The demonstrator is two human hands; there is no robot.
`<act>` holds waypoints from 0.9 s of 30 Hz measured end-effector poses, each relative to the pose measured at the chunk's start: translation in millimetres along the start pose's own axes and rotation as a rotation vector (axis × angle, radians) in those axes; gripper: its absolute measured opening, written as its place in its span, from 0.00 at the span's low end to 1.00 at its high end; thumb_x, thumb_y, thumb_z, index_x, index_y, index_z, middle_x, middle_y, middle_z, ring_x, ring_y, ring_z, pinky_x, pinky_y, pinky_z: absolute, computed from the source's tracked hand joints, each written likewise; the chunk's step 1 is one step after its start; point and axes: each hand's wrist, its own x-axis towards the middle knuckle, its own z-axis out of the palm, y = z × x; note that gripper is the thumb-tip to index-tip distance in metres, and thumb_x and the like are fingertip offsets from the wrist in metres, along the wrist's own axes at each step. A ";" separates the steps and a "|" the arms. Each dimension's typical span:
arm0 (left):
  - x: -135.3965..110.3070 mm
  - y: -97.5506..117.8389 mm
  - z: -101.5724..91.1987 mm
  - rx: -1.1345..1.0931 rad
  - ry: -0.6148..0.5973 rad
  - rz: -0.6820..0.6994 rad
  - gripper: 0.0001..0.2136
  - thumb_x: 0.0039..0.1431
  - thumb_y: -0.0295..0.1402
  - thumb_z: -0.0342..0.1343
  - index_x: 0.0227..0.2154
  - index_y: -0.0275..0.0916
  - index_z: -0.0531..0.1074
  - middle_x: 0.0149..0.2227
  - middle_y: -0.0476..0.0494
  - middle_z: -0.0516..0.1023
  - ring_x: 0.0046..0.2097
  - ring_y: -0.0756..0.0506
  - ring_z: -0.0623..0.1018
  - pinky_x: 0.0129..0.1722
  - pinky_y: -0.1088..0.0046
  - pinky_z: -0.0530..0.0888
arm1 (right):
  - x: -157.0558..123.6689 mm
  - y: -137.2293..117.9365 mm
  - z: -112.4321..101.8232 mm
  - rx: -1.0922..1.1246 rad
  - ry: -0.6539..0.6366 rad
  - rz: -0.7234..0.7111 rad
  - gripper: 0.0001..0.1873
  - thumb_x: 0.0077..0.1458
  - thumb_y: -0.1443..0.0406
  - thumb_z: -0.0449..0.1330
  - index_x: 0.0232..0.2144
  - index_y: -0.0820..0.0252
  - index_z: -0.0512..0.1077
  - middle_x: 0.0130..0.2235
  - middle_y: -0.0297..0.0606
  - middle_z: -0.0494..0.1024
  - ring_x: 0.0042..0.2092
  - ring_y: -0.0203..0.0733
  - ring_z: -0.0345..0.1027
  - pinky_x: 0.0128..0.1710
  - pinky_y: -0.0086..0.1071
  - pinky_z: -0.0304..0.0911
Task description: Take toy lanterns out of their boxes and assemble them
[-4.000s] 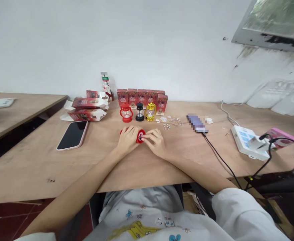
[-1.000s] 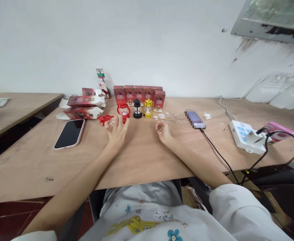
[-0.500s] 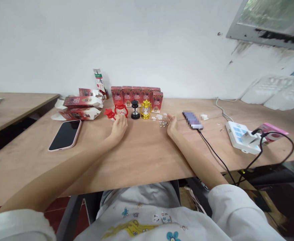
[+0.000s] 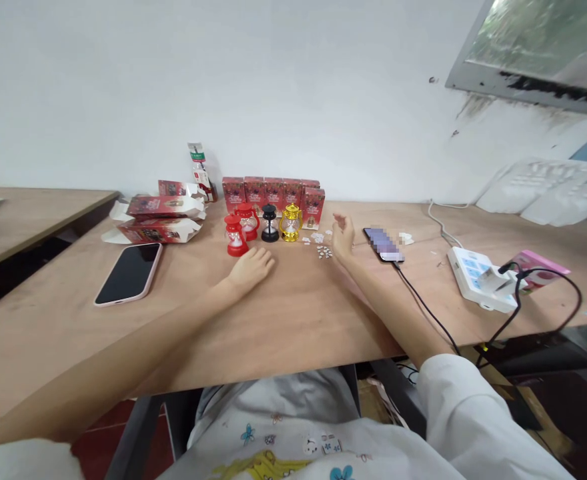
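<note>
My left hand (image 4: 251,267) lies flat and open on the wooden table (image 4: 293,313), holding nothing, just right of and below a small red lantern (image 4: 234,236) that stands upright. Behind that one stand another red lantern (image 4: 247,221), a black lantern (image 4: 269,223) and a gold lantern (image 4: 290,223). My right hand (image 4: 343,237) is raised a little above the table beside several small button cells (image 4: 324,251), fingers loosely curled, and I cannot make out anything in it.
A row of red boxes (image 4: 273,192) stands against the wall. Opened red boxes (image 4: 161,219) and a dark phone (image 4: 129,273) lie at the left. At the right are a charging phone (image 4: 382,243), its black cable (image 4: 426,308), a white power strip (image 4: 481,278) and a pink packet (image 4: 541,266).
My left hand set the red lantern upright by the other lanterns and drew back flat onto the table. My right hand moved right and up past the button cells.
</note>
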 end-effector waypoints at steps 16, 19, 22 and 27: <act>-15.2 44.7 -10.1 -0.331 -0.306 -0.270 0.27 0.65 0.41 0.32 0.64 0.34 0.47 0.67 0.41 0.46 0.67 0.43 0.48 0.65 0.58 0.49 | 111.1 -42.2 35.1 -0.912 -0.660 -0.261 0.24 0.45 0.53 0.62 0.41 0.61 0.66 0.41 0.46 0.71 0.43 0.52 0.64 0.46 0.49 0.60; -13.8 42.9 -10.3 -0.354 -0.312 -0.276 0.27 0.65 0.40 0.33 0.64 0.33 0.47 0.67 0.40 0.46 0.67 0.43 0.47 0.65 0.57 0.48 | 115.1 -39.9 25.1 -0.866 -0.638 -0.313 0.30 0.42 0.50 0.63 0.42 0.64 0.65 0.43 0.47 0.69 0.42 0.50 0.63 0.44 0.45 0.61; -16.6 46.3 -15.9 -0.413 -0.311 -0.265 0.27 0.65 0.40 0.34 0.64 0.33 0.47 0.67 0.39 0.46 0.68 0.43 0.47 0.65 0.56 0.46 | 117.6 -43.4 0.1 -0.844 -0.540 -0.370 0.35 0.42 0.50 0.64 0.46 0.67 0.64 0.45 0.50 0.66 0.47 0.53 0.60 0.49 0.47 0.58; -36.1 74.0 -40.1 -0.829 -0.271 0.004 0.20 0.64 0.43 0.41 0.55 0.44 0.65 0.62 0.43 0.61 0.66 0.42 0.52 0.65 0.52 0.41 | 103.1 -54.6 -61.7 -0.700 -0.130 -0.359 0.38 0.49 0.48 0.58 0.54 0.67 0.59 0.52 0.52 0.59 0.55 0.54 0.54 0.57 0.50 0.50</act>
